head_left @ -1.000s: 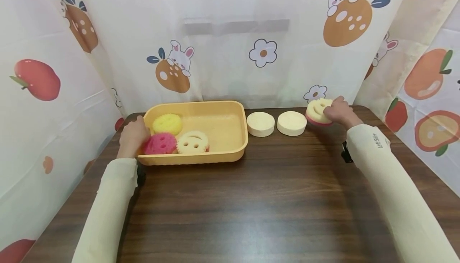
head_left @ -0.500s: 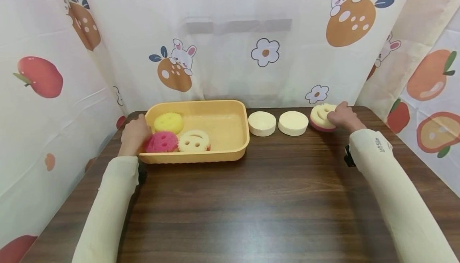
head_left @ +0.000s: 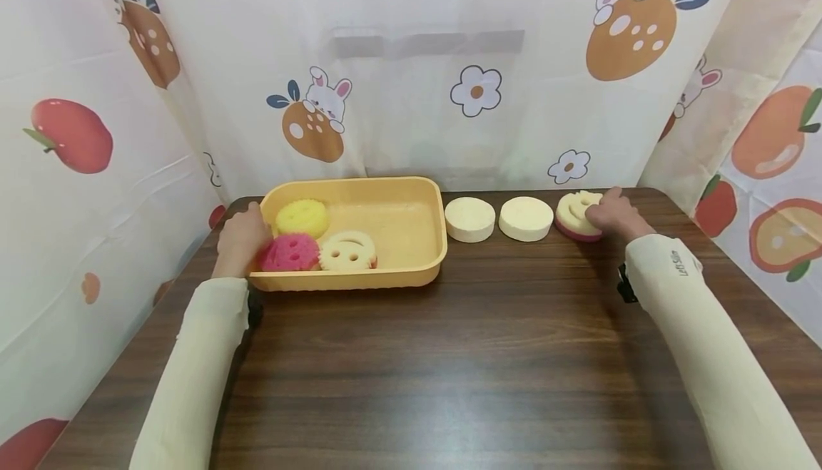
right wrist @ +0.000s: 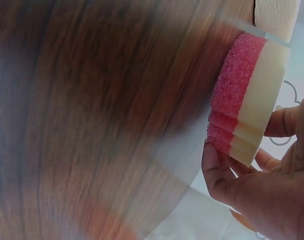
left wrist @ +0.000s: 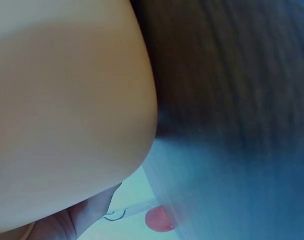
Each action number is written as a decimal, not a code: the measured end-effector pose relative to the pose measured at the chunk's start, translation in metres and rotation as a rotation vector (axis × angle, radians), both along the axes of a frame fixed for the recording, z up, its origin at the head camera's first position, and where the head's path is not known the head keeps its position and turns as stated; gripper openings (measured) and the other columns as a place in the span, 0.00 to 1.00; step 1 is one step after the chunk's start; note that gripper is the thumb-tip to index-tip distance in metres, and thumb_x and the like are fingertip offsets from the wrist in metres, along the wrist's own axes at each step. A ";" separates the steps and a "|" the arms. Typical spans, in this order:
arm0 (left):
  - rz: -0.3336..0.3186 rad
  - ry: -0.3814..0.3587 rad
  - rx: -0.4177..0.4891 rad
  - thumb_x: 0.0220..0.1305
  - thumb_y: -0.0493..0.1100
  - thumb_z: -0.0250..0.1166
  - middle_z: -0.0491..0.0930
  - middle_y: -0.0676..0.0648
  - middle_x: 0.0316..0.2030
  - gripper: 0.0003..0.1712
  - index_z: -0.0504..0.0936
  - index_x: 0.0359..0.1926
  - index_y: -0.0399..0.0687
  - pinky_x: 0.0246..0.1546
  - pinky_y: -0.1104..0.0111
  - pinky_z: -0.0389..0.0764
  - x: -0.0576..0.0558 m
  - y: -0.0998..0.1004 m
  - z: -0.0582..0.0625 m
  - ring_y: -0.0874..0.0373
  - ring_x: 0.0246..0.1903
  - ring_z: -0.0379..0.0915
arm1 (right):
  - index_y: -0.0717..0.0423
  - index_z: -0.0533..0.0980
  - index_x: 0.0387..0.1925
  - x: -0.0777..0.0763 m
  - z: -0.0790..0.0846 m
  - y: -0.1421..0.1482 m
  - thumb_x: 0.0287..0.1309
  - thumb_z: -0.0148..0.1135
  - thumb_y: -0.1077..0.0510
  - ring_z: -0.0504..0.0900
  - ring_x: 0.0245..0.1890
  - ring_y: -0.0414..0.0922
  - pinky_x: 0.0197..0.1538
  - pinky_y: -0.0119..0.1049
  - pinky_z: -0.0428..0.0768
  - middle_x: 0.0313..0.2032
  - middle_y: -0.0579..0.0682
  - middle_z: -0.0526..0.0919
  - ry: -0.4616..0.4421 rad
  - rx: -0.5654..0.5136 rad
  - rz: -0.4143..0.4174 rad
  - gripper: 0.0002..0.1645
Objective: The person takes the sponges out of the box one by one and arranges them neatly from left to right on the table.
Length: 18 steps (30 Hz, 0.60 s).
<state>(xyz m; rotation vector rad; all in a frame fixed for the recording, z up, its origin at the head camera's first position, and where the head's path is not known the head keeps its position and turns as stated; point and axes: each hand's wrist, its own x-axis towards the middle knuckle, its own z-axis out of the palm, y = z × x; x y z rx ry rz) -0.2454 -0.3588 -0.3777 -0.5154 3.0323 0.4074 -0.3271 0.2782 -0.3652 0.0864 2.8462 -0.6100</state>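
Note:
My right hand [head_left: 618,215] pinches the edge of a round smiley-face sponge [head_left: 576,212], cream on top and pink beneath. In the right wrist view the thumb and fingers [right wrist: 216,172] hold the toothed side of this two-layer sponge [right wrist: 252,90], close over the table. My left hand [head_left: 242,240] holds the left rim of a yellow plastic tray [head_left: 404,279]. The tray's wall [left wrist: 66,120] fills much of the left wrist view, with part of the left hand [left wrist: 81,215] below it. Inside the tray, beside that hand, lie a pink smiley sponge [head_left: 292,252], a cream one [head_left: 347,251] and a yellow sponge [head_left: 302,218].
Two plain cream round sponges, the left one [head_left: 470,220] and the right one [head_left: 526,219], stand in a row between the tray and the held sponge. A printed curtain [head_left: 411,113] hangs behind the dark wooden table [head_left: 437,356].
My right hand has lowered the smiley sponge toward the table, at the right end of the row of cream sponges. The left hand keeps its hold on the tray rim.

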 end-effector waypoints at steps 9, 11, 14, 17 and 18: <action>0.013 -0.015 0.014 0.69 0.43 0.52 0.71 0.27 0.46 0.31 0.57 0.66 0.29 0.42 0.41 0.83 0.000 0.002 0.003 0.36 0.40 0.73 | 0.85 0.42 0.58 -0.002 -0.008 0.008 0.57 0.34 0.55 0.62 0.50 0.71 0.60 0.67 0.65 0.53 0.84 0.56 0.032 -0.019 0.008 0.39; 0.011 -0.015 0.015 0.69 0.43 0.52 0.71 0.27 0.46 0.31 0.56 0.66 0.29 0.42 0.41 0.83 0.000 0.002 0.004 0.36 0.40 0.73 | 0.85 0.43 0.58 -0.004 -0.009 0.009 0.57 0.33 0.55 0.61 0.50 0.72 0.61 0.68 0.63 0.54 0.86 0.56 0.040 -0.023 0.005 0.39; 0.011 -0.015 0.011 0.70 0.43 0.51 0.71 0.26 0.46 0.31 0.56 0.66 0.28 0.41 0.42 0.83 -0.001 0.001 0.004 0.36 0.40 0.73 | 0.84 0.44 0.59 -0.006 -0.010 0.009 0.58 0.32 0.54 0.61 0.52 0.74 0.62 0.69 0.63 0.55 0.86 0.56 0.052 -0.022 -0.001 0.39; 0.010 -0.019 0.006 0.70 0.43 0.50 0.71 0.26 0.47 0.31 0.55 0.67 0.28 0.43 0.41 0.82 -0.001 0.000 0.004 0.36 0.41 0.73 | 0.84 0.45 0.59 -0.006 -0.012 0.008 0.59 0.31 0.53 0.61 0.53 0.76 0.62 0.70 0.63 0.55 0.85 0.56 0.059 -0.028 -0.007 0.38; 0.007 -0.018 0.002 0.71 0.43 0.49 0.71 0.26 0.47 0.31 0.55 0.67 0.28 0.43 0.41 0.82 -0.001 0.000 0.004 0.35 0.41 0.73 | 0.84 0.45 0.59 -0.006 -0.012 0.008 0.60 0.31 0.53 0.61 0.54 0.77 0.62 0.70 0.62 0.55 0.85 0.56 0.061 -0.032 -0.009 0.38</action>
